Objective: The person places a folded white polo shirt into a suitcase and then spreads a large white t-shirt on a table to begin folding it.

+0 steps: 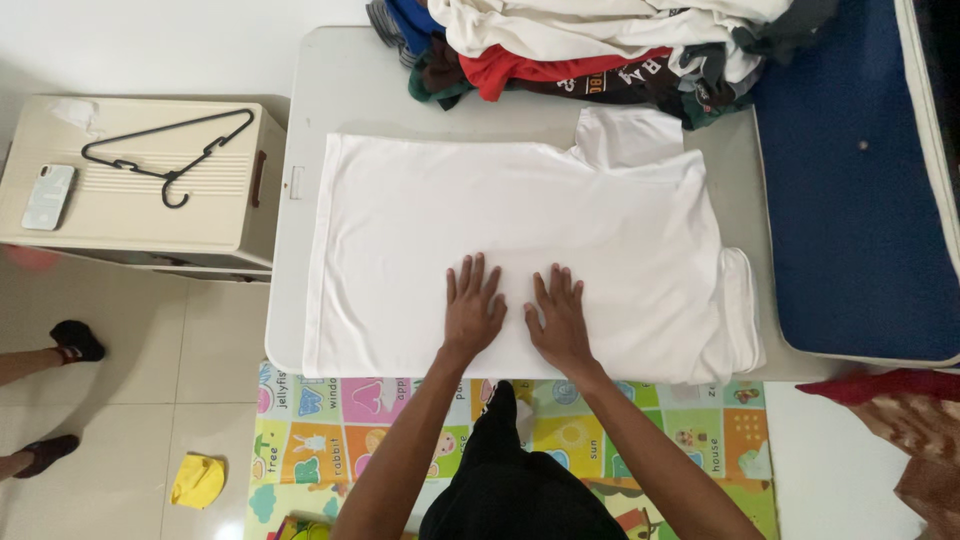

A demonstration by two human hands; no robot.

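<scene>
A white T-shirt (560, 215) lies spread flat on a light grey table (330, 90), collar toward the right and hem toward the left. My left hand (472, 305) rests palm down on the shirt near the table's front edge, fingers apart. My right hand (558, 315) lies flat beside it, a small gap between the two, also pressing on the cloth. Neither hand holds anything. One sleeve (625, 135) sticks out at the far side, another hangs folded at the near right corner.
A heap of mixed clothes (600, 45) sits at the table's far edge. A blue mattress (850, 190) borders the right. A cream cabinet (150, 180) on the left carries a black hanger (170, 150) and a phone (48, 196). Another person's feet (60, 345) stand at left. A colourful play mat (400, 430) lies below.
</scene>
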